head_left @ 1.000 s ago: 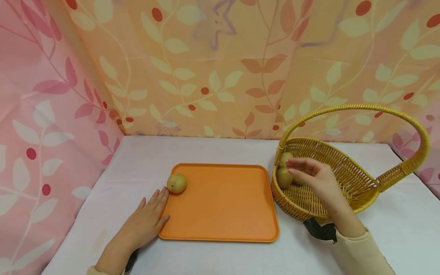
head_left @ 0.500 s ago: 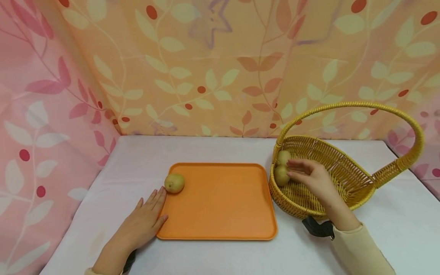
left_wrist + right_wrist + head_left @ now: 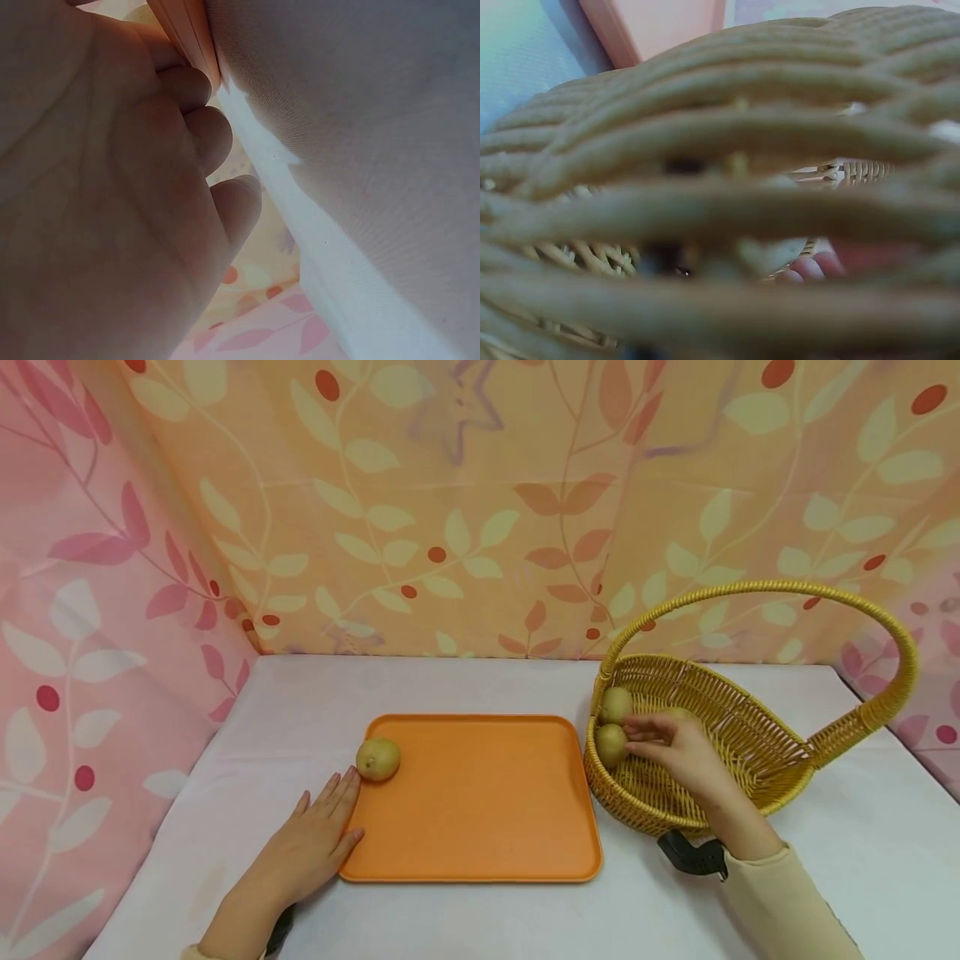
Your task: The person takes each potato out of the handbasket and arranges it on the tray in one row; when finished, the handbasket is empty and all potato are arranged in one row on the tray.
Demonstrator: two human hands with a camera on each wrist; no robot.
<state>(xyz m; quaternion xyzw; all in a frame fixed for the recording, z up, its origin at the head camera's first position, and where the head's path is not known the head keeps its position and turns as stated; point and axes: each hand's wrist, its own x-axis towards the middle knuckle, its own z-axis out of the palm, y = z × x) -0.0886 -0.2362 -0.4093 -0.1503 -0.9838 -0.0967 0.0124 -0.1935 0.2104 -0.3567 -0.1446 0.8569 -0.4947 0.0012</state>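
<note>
My right hand point(image 3: 681, 756) is down in the basket point(image 3: 633, 810), fingers half-bent, nothing visibly gripped, tips right at the nearer fruit point(image 3: 611, 745); the farther fruit point(image 3: 617, 704) sits behind, a third fruit point(image 3: 681, 713) peeks past my knuckles. My left hand point(image 3: 311, 843) lies straight-fingered against the tray point(image 3: 480, 810). One fruit point(image 3: 378, 759) there: done, I'd judge; three left.

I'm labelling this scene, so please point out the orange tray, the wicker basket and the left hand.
Orange tray point(image 3: 480, 806): head view, bare middle of its surface.
Wicker basket point(image 3: 675, 678): head view, inner far wall.
Left hand point(image 3: 313, 837): head view, back of the hand.
</note>
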